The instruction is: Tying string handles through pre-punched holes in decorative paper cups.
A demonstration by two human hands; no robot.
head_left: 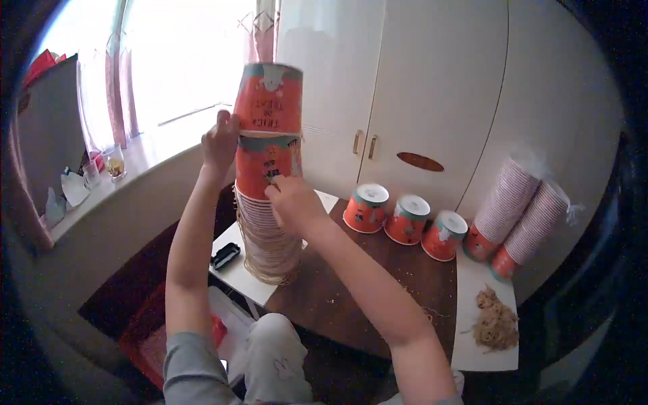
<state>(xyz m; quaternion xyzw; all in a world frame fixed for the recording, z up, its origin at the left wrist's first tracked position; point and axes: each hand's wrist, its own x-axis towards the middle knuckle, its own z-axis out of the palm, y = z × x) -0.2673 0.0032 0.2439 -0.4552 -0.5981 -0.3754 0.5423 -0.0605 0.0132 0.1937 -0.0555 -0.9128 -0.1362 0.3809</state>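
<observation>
A tall stack of upside-down orange paper buckets (260,219) rises in front of me, twine loops hanging around its lower part. At its top, an orange bucket with a grey-green band (270,98) sits over the second bucket (253,169), its open rim downward. My left hand (221,138) is closed at the left side of the top bucket, near that rim; part of its fingers is hidden behind the bucket. Lower down, my right hand (295,204) has its fingers curled against the front of the second bucket, near the stacked rims.
Three upturned buckets (407,219) stand in a row on the brown table (358,270). Right of them are two bagged bucket stacks (520,206) and a heap of twine (495,320) on a white board. A black object (225,256) lies left of my stack. White cupboards stand behind.
</observation>
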